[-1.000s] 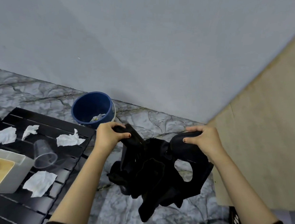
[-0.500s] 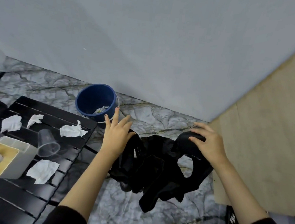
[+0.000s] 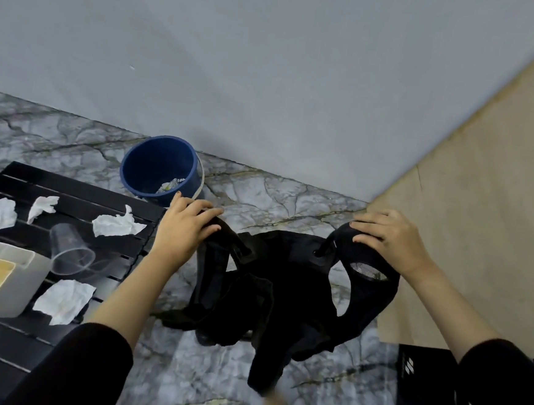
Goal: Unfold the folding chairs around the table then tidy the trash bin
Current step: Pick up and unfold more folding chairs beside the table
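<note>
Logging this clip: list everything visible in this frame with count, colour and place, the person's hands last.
folding chair: one, black, not yet opened out, above the floor at centre
trash bin: one, blue, on the floor by the wall, some trash inside
table: one, black, slatted, lower left
tissues: four, white, crumpled, on the table
cup: one, clear plastic, on its side on the table
tissue box: one, grey-white with a wooden top, on the table
box: one, black with a white logo, lower right
left hand: holds the chair's left top corner
right hand: holds its right top corner
</note>
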